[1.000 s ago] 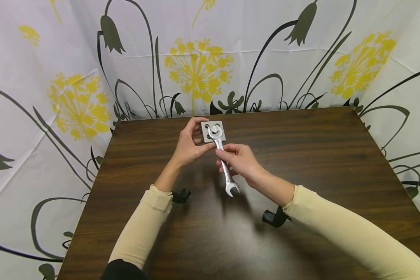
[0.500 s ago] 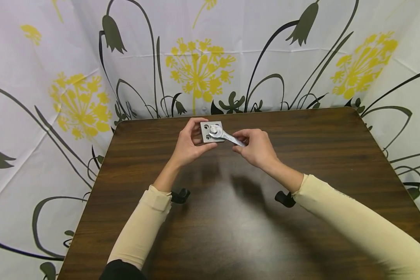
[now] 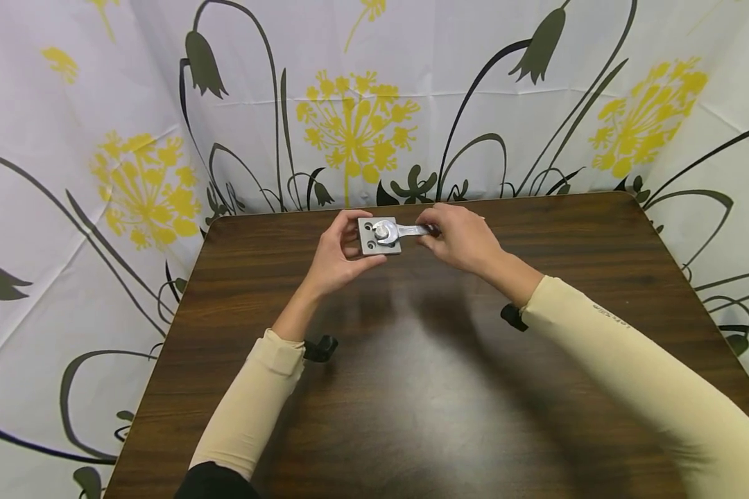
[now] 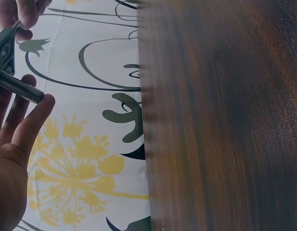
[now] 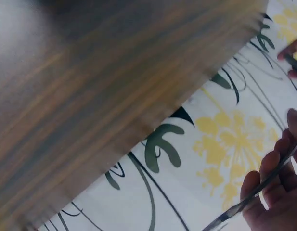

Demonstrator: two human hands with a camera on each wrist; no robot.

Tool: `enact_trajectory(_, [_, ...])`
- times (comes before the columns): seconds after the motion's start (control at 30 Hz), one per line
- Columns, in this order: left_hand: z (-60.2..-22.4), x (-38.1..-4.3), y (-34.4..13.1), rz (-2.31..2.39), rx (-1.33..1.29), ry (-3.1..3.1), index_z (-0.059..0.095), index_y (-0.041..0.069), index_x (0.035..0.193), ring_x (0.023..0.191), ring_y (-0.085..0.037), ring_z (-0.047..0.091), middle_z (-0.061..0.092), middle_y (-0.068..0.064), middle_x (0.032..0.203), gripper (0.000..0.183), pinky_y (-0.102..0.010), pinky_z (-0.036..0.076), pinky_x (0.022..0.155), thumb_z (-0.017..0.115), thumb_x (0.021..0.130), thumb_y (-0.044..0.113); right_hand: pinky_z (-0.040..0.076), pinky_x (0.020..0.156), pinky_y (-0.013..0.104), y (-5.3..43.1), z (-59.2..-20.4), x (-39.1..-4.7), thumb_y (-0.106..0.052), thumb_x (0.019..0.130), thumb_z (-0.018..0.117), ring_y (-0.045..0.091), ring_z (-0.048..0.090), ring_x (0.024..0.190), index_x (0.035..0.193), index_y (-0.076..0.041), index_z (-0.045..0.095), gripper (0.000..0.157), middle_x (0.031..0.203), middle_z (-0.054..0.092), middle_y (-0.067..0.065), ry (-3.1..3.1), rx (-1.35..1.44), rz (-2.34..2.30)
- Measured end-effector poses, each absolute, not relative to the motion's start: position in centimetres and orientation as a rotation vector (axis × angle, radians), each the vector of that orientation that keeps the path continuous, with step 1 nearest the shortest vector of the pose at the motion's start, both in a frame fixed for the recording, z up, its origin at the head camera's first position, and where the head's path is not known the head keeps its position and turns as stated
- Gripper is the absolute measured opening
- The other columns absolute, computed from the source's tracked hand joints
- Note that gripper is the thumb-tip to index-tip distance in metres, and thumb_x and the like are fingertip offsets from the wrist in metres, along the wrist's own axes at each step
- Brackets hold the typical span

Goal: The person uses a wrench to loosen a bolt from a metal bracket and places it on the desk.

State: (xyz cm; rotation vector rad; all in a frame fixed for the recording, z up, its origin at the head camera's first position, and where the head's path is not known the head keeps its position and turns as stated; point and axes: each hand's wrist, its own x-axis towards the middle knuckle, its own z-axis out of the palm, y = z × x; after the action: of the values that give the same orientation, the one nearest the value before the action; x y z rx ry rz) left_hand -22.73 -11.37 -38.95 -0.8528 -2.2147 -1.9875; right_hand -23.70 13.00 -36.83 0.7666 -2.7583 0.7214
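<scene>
In the head view, my left hand (image 3: 333,260) grips a small grey metal plate (image 3: 363,237) with holes by its left and lower edges. A large bolt's hex head (image 3: 381,231) stands on the plate's face. Around that head sits one end of a silver wrench (image 3: 410,231), its handle pointing right. My right hand (image 3: 465,239) pinches the wrench's far end, hiding it. The left wrist view shows the bolt's threaded shank (image 4: 27,90) sticking out behind the plate (image 4: 5,53), near the left fingertips. In the right wrist view, the wrench (image 5: 256,192) lies along the curled right fingers.
Below the hands lies a dark wood-grain table (image 3: 381,416) with rounded far corners. A white curtain (image 3: 449,41) with yellow and grey-green flower prints hangs behind and beside it. Black camera mounts (image 3: 322,348) are worn at both wrists.
My right hand has swung the wrench handle counterclockwise, from pointing down toward me to pointing right. The right hand moved right and away from me. The left hand and plate stay nearly still.
</scene>
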Motion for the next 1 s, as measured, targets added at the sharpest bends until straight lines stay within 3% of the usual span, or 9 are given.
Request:
enact_trajectory(0.13, [-39.0, -22.6, -11.4, -1.998, -0.862, -2.223, 0.045, -0.010, 0.127, 0.097, -0.024, 0.064, 0.061, -0.023, 0.113, 0.067, -0.044, 0.058, 0.080, 0.080, 0.069, -0.016, 0.046, 0.067, 0.035, 13.2, -36.3, -24.8, -0.003, 0.087, 0.067, 0.020, 0.054, 0.077, 0.098, -0.009, 0.072, 0.014, 0.086, 0.060, 0.003, -2.772, 0.862, 0.783])
enact_trajectory(0.3, [-39.0, -22.5, -11.3, -2.001, -0.885, -2.234, 0.046, -0.009, 0.127, 0.097, -0.026, 0.063, 0.061, -0.023, 0.112, 0.067, -0.044, 0.058, 0.080, 0.080, 0.069, -0.016, 0.047, 0.068, 0.035, 13.2, -35.9, -25.7, -0.004, 0.088, 0.070, 0.021, 0.056, 0.078, 0.102, -0.011, 0.075, 0.016, 0.087, 0.059, 0.003, -2.770, 0.917, 0.712])
enact_trajectory(0.57, [-38.9, -22.6, -11.3, -1.989, -0.941, -2.249, 0.045, -0.011, 0.127, 0.099, -0.027, 0.064, 0.061, -0.023, 0.113, 0.067, -0.040, 0.059, 0.080, 0.080, 0.071, -0.015, 0.048, 0.079, 0.039, 12.4, -35.2, -27.1, 0.003, 0.089, 0.063, 0.026, 0.057, 0.089, 0.106, -0.013, 0.077, 0.028, 0.091, 0.062, 0.004, -2.722, 0.947, 0.483])
enact_trajectory(0.7, [-38.8, -22.5, -11.2, -1.977, -0.942, -2.264, 0.045, -0.010, 0.127, 0.100, -0.027, 0.063, 0.061, -0.023, 0.114, 0.066, -0.040, 0.059, 0.079, 0.080, 0.071, -0.014, 0.045, 0.095, 0.040, 11.8, -34.8, -27.5, 0.004, 0.088, 0.064, 0.027, 0.057, 0.095, 0.106, -0.013, 0.077, 0.029, 0.095, 0.063, 0.005, -2.687, 0.964, 0.342])
enact_trajectory(0.83, [-38.8, -22.5, -11.3, -1.984, -0.929, -2.261, 0.045, -0.010, 0.127, 0.099, -0.027, 0.064, 0.061, -0.023, 0.114, 0.067, -0.039, 0.059, 0.079, 0.080, 0.071, -0.015, 0.035, 0.111, 0.044, 11.4, -34.6, -27.6, 0.004, 0.087, 0.065, 0.025, 0.060, 0.098, 0.103, -0.013, 0.078, 0.027, 0.093, 0.064, 0.006, -2.633, 0.983, 0.253])
enact_trajectory(1.0, [-39.0, -22.6, -11.5, -2.003, -0.896, -2.236, 0.045, -0.011, 0.127, 0.097, -0.028, 0.064, 0.061, -0.024, 0.112, 0.069, -0.040, 0.059, 0.079, 0.080, 0.069, -0.016, 0.047, 0.090, 0.044, 12.1, -34.9, -27.2, -0.001, 0.087, 0.067, 0.029, 0.060, 0.090, 0.104, -0.018, 0.078, 0.026, 0.088, 0.064, 0.005, -2.702, 0.848, 0.275])
